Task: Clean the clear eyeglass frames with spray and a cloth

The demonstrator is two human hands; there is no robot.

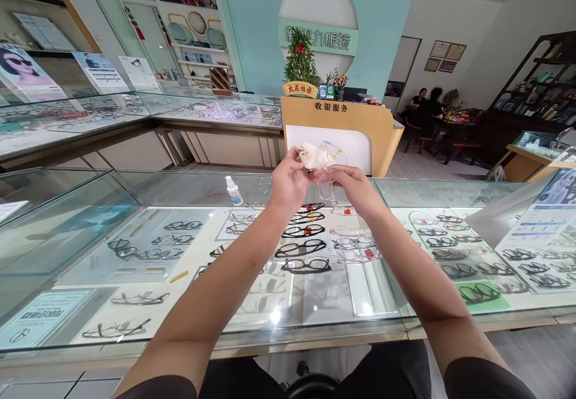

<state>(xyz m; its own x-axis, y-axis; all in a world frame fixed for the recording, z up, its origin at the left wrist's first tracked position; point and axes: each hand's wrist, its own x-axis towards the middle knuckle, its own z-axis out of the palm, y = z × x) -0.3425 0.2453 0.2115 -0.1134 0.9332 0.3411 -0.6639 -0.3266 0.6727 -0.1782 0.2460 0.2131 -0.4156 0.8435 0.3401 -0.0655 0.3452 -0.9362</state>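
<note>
Over the glass counter (pixel 324 312), your left hand (pixel 290 180) and right hand (pixel 357 188) have their fingers clamped: the right, nearer, on the clear eyeglasses (pixel 324 189), standing lengthwise almost upright between them; the left on the pale cloth (pixel 314 157) just beside.

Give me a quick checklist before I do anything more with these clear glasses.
1. Cloth in the left hand: ok, held bunched.
2. Clear glasses in the right hand: ok, gripped.
3. Bottle set down: ok, standing on the glass counter.
4. Glasses free of labels: not ok, a yellow-green label appears on them.
5. Glasses free of smudges: cannot tell, too small to see.
</note>
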